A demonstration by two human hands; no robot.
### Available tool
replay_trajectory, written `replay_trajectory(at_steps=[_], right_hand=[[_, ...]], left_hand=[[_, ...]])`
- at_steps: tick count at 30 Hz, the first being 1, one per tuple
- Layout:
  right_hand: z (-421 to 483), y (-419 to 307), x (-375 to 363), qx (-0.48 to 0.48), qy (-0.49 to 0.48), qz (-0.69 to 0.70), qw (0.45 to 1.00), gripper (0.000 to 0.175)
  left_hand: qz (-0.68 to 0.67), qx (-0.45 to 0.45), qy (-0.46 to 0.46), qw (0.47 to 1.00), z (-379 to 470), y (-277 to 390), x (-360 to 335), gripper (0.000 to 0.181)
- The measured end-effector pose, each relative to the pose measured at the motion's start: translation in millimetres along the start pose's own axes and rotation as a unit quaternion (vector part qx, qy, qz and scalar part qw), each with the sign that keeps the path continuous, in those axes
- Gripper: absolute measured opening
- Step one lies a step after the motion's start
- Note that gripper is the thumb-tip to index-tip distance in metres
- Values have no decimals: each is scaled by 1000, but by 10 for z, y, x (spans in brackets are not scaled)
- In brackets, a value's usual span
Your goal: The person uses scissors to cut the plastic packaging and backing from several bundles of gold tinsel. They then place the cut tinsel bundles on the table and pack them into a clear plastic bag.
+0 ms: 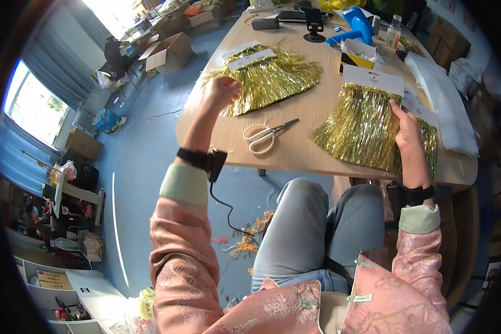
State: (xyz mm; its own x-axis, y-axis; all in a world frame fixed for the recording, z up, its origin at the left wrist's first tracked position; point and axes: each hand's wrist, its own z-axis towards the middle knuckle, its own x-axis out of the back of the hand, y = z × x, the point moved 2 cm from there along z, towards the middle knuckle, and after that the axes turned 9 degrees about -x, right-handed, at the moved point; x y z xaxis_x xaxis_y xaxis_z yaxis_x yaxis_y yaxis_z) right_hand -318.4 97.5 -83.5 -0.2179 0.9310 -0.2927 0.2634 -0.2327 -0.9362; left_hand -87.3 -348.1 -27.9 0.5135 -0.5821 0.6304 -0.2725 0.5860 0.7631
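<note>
My right hand (407,125) holds the upper right side of a gold tinsel fringe (363,125) that hangs from a white header card (373,80). Under that hand lies another tinsel fringe with a card, partly hidden. My left hand (225,92), fingers curled, is over the left edge of a pile of gold tinsel fringes (275,77) with white cards; whether it grips any strands cannot be told. White-handled scissors (264,137) lie on the wooden table (304,154) between the two hands, blades pointing to the upper right.
Clear plastic sleeves (446,104) lie along the right side. Towards the back are a yellow-black box (357,56), a blue tape-gun-like tool (357,27), a phone stand (314,27) and a bottle (393,31). Cardboard boxes (171,52) and a seated person (115,52) are at the far left.
</note>
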Motion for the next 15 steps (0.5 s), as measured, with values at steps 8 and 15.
replay_trajectory(at_steps=[8,15], right_hand=[[-161,115,20,-6,-19,-56,998,27],[-494,5,-67,8,-48,-91,995,80]], left_hand=[[31,148,122,981,1481,-1043,0,26],[81,198,236,948,1849,-1208,-248,52]])
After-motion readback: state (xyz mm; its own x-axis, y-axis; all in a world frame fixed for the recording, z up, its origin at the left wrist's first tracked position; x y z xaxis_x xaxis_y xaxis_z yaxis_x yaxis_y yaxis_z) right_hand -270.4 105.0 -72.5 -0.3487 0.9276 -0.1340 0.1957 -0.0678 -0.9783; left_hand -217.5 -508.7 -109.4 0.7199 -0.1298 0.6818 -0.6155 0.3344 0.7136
